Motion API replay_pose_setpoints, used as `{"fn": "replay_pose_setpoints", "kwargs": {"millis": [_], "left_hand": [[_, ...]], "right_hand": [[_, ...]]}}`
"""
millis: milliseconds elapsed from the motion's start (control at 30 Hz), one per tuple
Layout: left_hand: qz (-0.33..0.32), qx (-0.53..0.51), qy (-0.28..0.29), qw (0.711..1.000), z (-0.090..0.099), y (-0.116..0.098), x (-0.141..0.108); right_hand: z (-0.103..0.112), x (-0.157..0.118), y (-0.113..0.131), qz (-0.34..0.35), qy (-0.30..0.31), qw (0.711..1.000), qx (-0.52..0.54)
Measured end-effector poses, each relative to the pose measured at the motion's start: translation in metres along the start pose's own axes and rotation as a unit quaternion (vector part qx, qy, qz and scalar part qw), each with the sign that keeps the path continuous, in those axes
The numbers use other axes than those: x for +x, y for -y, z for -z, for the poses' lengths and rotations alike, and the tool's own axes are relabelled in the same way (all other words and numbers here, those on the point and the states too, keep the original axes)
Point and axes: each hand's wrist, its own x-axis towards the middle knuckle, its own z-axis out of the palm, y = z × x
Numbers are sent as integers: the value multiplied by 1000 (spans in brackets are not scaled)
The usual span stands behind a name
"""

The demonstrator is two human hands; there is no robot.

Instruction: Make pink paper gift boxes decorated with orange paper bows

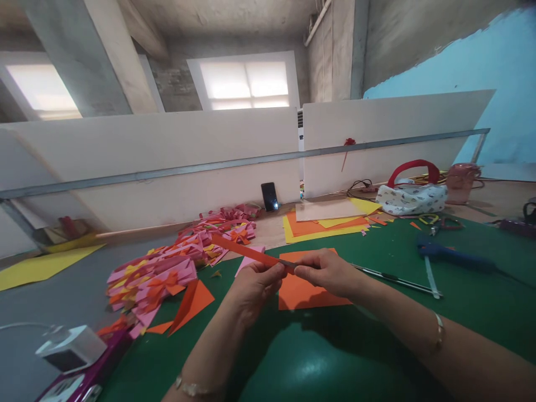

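Between my hands, above the green mat, is a narrow folded orange paper strip point(247, 251). My left hand point(257, 287) pinches it near its right end, and its long free part points up to the left. My right hand point(322, 271) is closed with thumb and fingers on the short right end, which looks dark in shadow. Flat beneath my right hand lies a square orange paper sheet point(310, 293), partly covered by the hand. To the left is a pile of pink, yellow and orange folded paper pieces point(176, 268), with a folded orange piece point(195, 304) in front.
A blue glue gun point(456, 257) and a thin metal rod point(393, 277) lie at right. Behind are coloured sheets point(326, 223), a leaning phone point(269, 196), a red-handled bag point(412, 198) and a pink jar point(460, 183). A white plug point(71, 349) sits on a purple power strip front left.
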Motion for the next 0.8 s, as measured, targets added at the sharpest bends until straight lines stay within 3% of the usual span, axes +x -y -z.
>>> {"fn": "replay_pose_setpoints", "kwargs": {"millis": [800], "left_hand": [[-3, 9, 17, 1000, 0, 2, 1]], "right_hand": [[-1, 0, -2, 0, 20, 999, 35]]}}
